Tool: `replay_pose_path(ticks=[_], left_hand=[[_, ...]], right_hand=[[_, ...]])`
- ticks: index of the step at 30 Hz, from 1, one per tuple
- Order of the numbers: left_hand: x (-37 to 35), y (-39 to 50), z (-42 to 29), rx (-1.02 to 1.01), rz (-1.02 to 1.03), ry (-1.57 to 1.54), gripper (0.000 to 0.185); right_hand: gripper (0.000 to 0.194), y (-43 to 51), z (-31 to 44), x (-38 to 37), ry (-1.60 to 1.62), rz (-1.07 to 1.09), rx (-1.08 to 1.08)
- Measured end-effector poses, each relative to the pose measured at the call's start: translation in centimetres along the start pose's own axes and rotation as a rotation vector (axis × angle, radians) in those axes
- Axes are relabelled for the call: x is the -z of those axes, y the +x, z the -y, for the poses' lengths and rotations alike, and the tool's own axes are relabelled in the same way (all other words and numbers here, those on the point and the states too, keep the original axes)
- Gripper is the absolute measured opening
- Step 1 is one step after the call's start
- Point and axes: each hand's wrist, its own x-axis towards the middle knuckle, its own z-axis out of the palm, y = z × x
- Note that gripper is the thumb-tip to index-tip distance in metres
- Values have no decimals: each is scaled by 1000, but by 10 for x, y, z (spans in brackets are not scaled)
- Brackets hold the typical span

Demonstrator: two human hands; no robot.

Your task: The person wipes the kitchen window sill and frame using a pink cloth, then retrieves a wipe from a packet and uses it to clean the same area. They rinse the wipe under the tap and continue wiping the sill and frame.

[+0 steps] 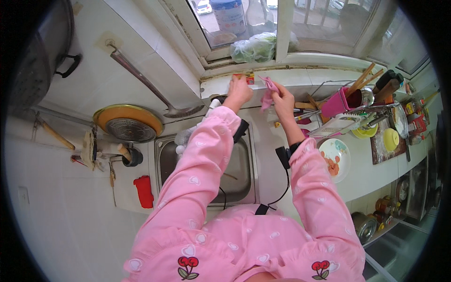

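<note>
My left hand (240, 91) is at the white tiled window ledge (299, 76), its fingers on a small red and yellow packet (250, 78); whether they grip it is hidden. A pink cloth (268, 94) hangs from the fingers of my right hand (284, 100), just to the right of the packet. Below my forearms lies a steel sink (243, 169), partly covered by the left sleeve. A clear plastic bag with greens (254, 48) rests by the window frame above the packet.
On the right counter stand a wire rack with a pink utensil holder (336, 103), a white plate with orange slices (343, 160) and a cutting board (378, 148) with a yellow bowl (390, 139). A red cloth (143, 192) lies left of the sink. A skimmer (148, 86) hangs on the wall.
</note>
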Motion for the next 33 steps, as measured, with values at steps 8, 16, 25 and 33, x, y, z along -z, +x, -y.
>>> replay_pose_path(ticks=[8, 16, 25, 33], left_hand=[[-13, 3, -18, -164, -28, -290, 61], [19, -19, 3, -134, 0, 76, 42], [62, -37, 47, -8, 31, 314, 31], [61, -42, 46, 76, 198, 285, 27]], right_hand=[[33, -20, 6, 5, 576, -15, -354], [27, -20, 29, -19, 352, 84, -202], [34, 21, 26, -114, -488, 169, 625], [26, 9, 2, -101, -674, 487, 832]])
